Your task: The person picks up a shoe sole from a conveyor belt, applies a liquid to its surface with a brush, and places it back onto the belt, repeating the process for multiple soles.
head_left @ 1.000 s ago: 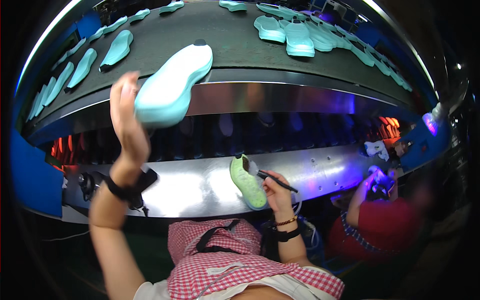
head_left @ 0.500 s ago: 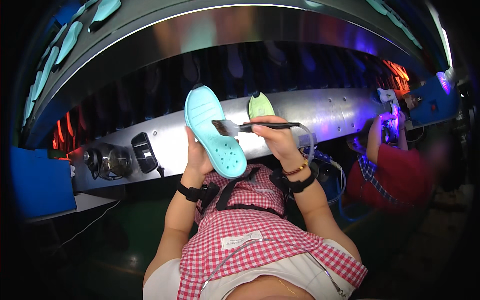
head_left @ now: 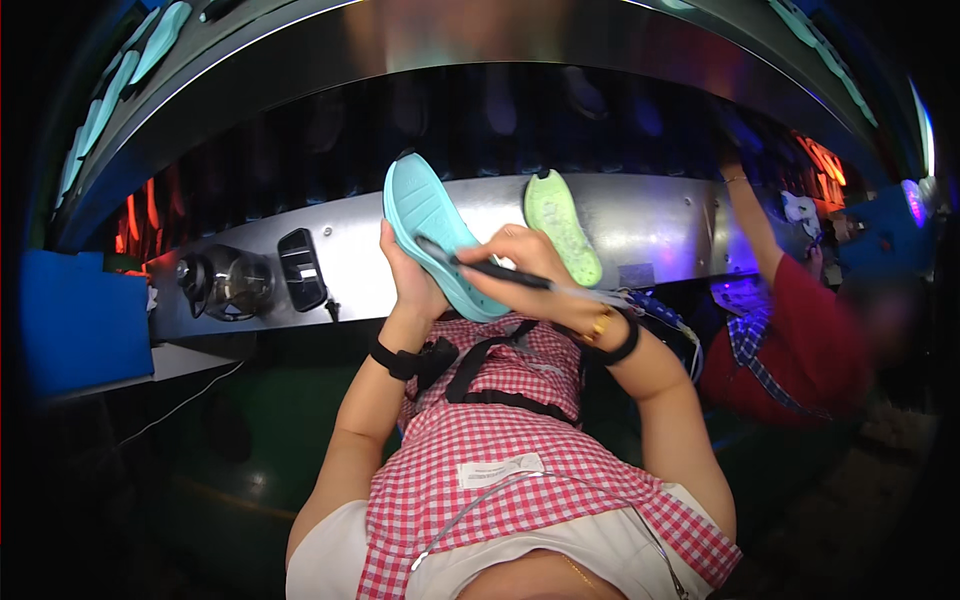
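Dim, with orange and violet glows at the edges, the workplace is crossed by a curved steel conveyor housing (head_left: 700,215) whose upper belt carries pale teal soles at eleven o'clock and one o'clock. At the centre, the left hand (head_left: 415,285) is wrapped around the lower edge of a light turquoise foam shoe sole (head_left: 435,240), holding it upright and tilted, its inner face toward the person, just above a pink-and-white checked apron (head_left: 500,440). The right hand (head_left: 525,265) is closed around a thin dark brush-like tool (head_left: 490,272), whose tip touches the sole's middle. A lime-green foam sole (head_left: 562,225) rests on the steel panel at one o'clock, just beside the right hand. At three o'clock a co-worker's red sleeve (head_left: 800,330) reaches up toward the belt. Judging from this, the sole is gripped only along one edge, so pressure from the tool could twist it loose; the right wrist could also nudge the green sole off the panel.
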